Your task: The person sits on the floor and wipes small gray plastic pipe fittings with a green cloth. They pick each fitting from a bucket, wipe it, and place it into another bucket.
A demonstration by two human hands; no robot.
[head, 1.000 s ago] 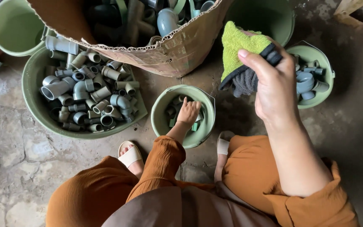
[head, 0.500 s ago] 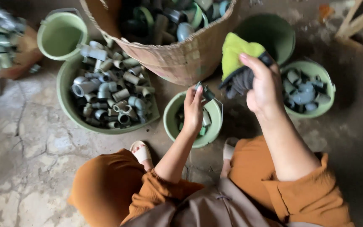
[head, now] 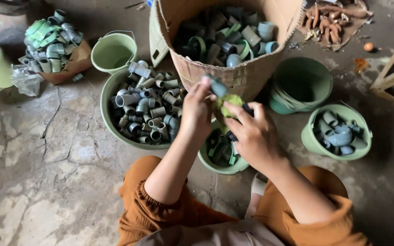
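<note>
Left hand [head: 197, 107] has risen from the small bucket [head: 220, 166], gripping a grey fitting [head: 217, 86]; right hand [head: 251, 132] clutches the green cloth [head: 230, 102]; many fittings remain in the basket [head: 242, 75]

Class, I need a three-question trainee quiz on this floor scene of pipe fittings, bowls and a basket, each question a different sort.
1. True or false: the left hand holds a grey fitting.
2. Which does the right hand hold: A a green cloth, B a hammer?
3. Fill in: the small bowl lies below the ___.

Key: 1 true; 2 A; 3 hands.
</note>
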